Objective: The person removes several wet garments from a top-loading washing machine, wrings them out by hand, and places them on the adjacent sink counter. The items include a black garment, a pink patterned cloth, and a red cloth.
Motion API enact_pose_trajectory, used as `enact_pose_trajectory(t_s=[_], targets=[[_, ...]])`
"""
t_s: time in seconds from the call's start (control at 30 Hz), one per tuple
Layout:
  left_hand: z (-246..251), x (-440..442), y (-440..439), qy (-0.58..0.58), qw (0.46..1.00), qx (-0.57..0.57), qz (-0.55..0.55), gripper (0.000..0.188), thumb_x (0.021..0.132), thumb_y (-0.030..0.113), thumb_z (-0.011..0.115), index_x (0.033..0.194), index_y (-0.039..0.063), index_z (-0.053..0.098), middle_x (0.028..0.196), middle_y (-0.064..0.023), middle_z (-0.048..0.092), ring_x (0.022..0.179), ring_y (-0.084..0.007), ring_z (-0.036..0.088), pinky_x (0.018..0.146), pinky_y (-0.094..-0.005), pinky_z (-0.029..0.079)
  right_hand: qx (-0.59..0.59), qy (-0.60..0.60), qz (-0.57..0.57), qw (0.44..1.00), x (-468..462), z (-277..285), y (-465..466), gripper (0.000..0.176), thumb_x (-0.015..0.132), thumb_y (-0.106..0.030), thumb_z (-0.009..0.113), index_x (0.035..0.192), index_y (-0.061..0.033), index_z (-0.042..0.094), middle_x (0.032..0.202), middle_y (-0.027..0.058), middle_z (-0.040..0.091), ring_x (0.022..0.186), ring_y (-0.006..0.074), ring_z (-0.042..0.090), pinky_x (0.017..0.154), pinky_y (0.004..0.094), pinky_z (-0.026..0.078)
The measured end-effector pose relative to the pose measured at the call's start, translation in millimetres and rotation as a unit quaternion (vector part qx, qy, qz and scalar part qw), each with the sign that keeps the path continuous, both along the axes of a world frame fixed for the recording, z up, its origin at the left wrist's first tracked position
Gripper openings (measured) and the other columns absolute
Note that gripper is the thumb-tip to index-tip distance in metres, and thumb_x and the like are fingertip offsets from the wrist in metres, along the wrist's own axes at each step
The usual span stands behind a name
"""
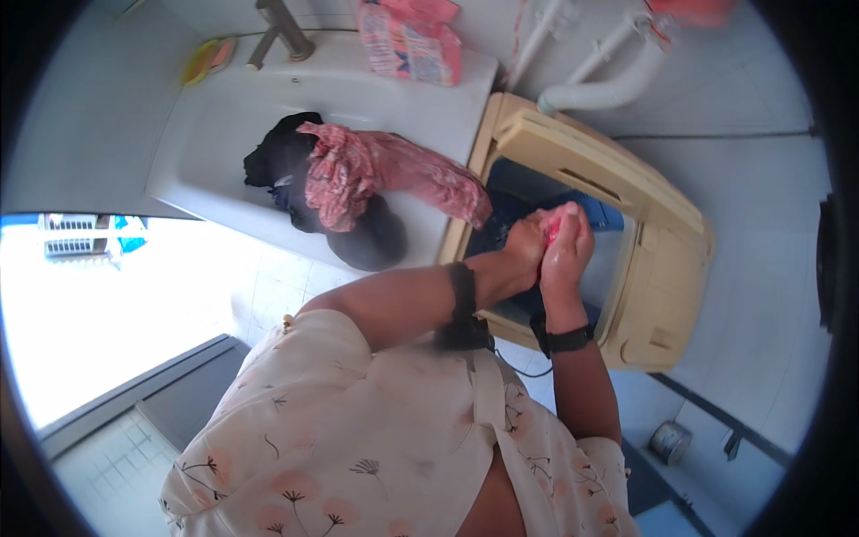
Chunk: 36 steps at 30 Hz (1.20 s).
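Observation:
My left hand [525, 250] and my right hand [565, 258] are pressed together around a small wet pink cloth [554, 231]. Most of it is hidden by the fingers. Both hands are above the open tub of a cream-coloured washing machine [668, 282], where dark blue cloth [500, 218] shows below them. A crumpled pink patterned garment [409, 164] stretches from the white sink [215, 151] to the machine's near-left rim. Black clothing [285, 151] is bunched in the sink beneath and beside the pink garment.
A metal faucet [288, 33] stands at the sink's back. Beside it rests a pink detergent bag [413, 43]. A yellow soap dish [201, 60] sits in the back-left corner. A white corrugated hose [611, 90] runs behind the machine. A dark cable [523, 370] hangs near my waist.

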State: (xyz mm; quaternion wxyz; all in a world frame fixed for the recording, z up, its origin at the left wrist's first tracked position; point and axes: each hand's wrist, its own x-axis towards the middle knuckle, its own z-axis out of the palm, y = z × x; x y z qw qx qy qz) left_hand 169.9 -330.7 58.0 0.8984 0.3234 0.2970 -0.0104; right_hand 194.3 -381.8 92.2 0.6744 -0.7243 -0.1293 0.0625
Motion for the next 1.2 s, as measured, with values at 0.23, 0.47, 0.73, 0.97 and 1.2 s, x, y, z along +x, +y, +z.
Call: enact_pose_trajectory(t_s=[0.23, 0.47, 0.73, 0.97, 1.2], targets=[[12, -13, 25, 0.018, 0.995, -0.101, 0.014, 0.025, 0.101, 0.027, 0.048, 0.104, 0.006, 0.061, 0.102, -0.0103, 0.065, 0.089, -0.0189, 0.062, 0.082, -0.0331, 0.05, 0.037, 0.029, 0.015, 0.999, -11, 11, 21, 0.037, 0.104, -0.025, 0.044, 0.073, -0.0065, 0.046, 0.067, 0.0, 0.045, 0.063, 0.0102, 0.041, 0.069, 0.0279, 0.044], [19, -27, 45, 0.057, 0.991, -0.118, 0.027, 0.026, 0.102, 0.026, 0.042, 0.105, 0.008, 0.061, 0.1, -0.0093, 0.065, 0.089, -0.0213, 0.063, 0.083, -0.0363, 0.051, 0.083, 0.109, 0.025, 0.99, -16, 7, 32, 0.034, 0.104, -0.025, 0.045, 0.075, -0.0076, 0.047, 0.069, 0.0008, 0.047, 0.068, 0.0119, 0.046, 0.072, 0.0282, 0.044], [22, -37, 79, 0.017, 0.976, -0.207, -0.064, 0.033, 0.105, 0.04, 0.039, 0.107, 0.013, 0.057, 0.103, -0.0058, 0.065, 0.095, -0.0202, 0.064, 0.085, -0.0371, 0.053, 0.038, 0.12, 0.063, 0.99, -23, 9, 28, 0.029, 0.104, -0.028, 0.046, 0.104, -0.0024, 0.059, 0.103, 0.01, 0.065, 0.1, 0.0201, 0.061, 0.096, 0.0343, 0.046], [43, -47, 109, -0.035, 0.976, -0.208, -0.058, 0.037, 0.105, 0.044, 0.038, 0.112, 0.012, 0.056, 0.108, -0.0067, 0.063, 0.097, -0.0193, 0.061, 0.088, -0.0366, 0.051, -0.075, 0.029, 0.097, 0.992, -44, 24, 50, 0.039, 0.102, -0.029, 0.047, 0.131, -0.0033, 0.053, 0.133, 0.0132, 0.057, 0.124, 0.0241, 0.053, 0.107, 0.0354, 0.039], [15, -46, 93, -0.07, 0.996, -0.06, 0.022, 0.036, 0.104, 0.04, 0.036, 0.109, 0.011, 0.056, 0.102, -0.008, 0.061, 0.093, -0.0187, 0.059, 0.085, -0.0346, 0.049, -0.206, -0.14, 0.057, 0.967, -54, 21, 85, 0.025, 0.101, -0.019, 0.046, 0.109, -0.0021, 0.062, 0.115, 0.0141, 0.065, 0.108, 0.0261, 0.061, 0.096, 0.034, 0.045]])
